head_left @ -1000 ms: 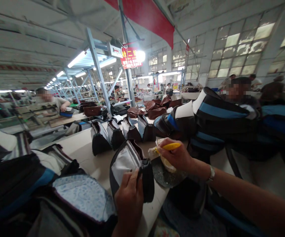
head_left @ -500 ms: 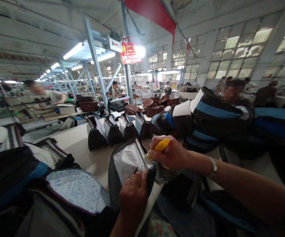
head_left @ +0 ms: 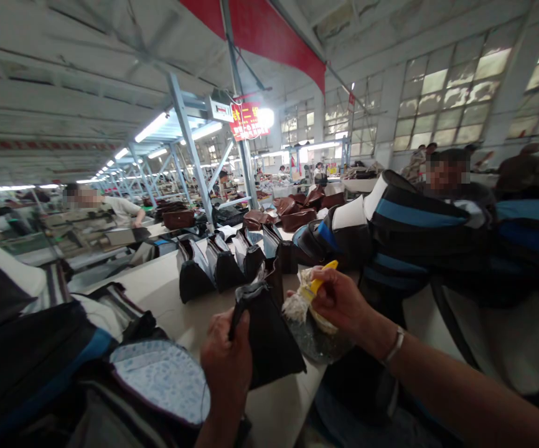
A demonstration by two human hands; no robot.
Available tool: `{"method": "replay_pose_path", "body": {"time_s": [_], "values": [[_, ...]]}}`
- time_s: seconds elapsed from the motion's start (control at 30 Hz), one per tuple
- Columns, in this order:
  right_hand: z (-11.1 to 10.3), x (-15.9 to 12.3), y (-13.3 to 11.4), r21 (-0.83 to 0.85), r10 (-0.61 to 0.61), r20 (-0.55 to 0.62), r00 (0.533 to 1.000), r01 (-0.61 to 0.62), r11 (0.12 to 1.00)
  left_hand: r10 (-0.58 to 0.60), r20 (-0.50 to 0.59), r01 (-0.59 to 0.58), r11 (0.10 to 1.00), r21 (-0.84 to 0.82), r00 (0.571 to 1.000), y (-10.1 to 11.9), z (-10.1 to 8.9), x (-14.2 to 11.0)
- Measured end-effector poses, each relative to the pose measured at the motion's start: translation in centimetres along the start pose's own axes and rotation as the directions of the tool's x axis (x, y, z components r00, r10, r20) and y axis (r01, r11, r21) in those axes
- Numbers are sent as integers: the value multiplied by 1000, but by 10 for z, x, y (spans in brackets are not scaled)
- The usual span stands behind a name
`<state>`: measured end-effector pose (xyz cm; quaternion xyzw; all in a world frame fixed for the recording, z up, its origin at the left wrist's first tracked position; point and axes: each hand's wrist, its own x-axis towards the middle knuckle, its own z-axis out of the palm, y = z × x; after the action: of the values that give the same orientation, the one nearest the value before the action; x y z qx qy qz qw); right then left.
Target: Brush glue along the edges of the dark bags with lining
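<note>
My left hand [head_left: 227, 351] grips the upper edge of a small black fabric bag [head_left: 272, 339], thumb on the near side. The bag stands tilted on the table, its black outer panel facing me; its inside is mostly hidden. My right hand [head_left: 342, 302] is closed round the yellow handle of a brush [head_left: 320, 280]. Its bristles are caked with a pale, glue-like substance. Right under the brush is a cloudy, see-through container [head_left: 316, 342] with the same pale crust at its mouth. Whether the bristles touch the container I cannot tell.
Several similar black bags [head_left: 197, 280] stand in a row behind on the pale table [head_left: 157, 289]. Bags with blue stripes [head_left: 414, 214] are piled at right, black and blue pieces at left beside a blue-patterned panel [head_left: 160, 376]. Co-workers sit farther back.
My left hand has turned the bag from its pale lining to its black outer side. The brush has moved off the bag to the container. The view has shifted slightly.
</note>
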<state>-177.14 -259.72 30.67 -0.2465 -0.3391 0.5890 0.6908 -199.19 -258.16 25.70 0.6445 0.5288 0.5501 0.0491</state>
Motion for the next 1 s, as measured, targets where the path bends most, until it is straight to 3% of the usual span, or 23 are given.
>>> {"method": "replay_pose_path", "body": {"time_s": [0.07,0.17,0.23,0.33,0.57,0.7,0.9,1.0], "values": [[1,0,24,41,41,34,999,-43,998,-143,49,143,990,-11,989,-3,1,3],[7,-4,55,150,75,67,995,-85,985,-272,8,271,960,75,962,-8,5,1],[9,-7,68,266,84,105,991,-109,958,-251,-15,251,957,143,968,-11,6,-2],[9,-14,77,406,77,175,982,-143,902,-142,28,132,966,221,989,-12,1,-7],[15,-24,80,469,60,232,971,-166,867,59,165,-86,982,166,985,1,-7,-6],[20,-25,83,480,65,190,980,-151,864,24,275,-53,994,99,961,3,-9,-3],[18,-30,73,308,139,152,979,-180,934,-42,359,72,995,-70,932,3,-12,-1],[16,-29,50,121,-74,-51,996,79,990,-67,370,108,990,-91,927,7,-13,0]]}}
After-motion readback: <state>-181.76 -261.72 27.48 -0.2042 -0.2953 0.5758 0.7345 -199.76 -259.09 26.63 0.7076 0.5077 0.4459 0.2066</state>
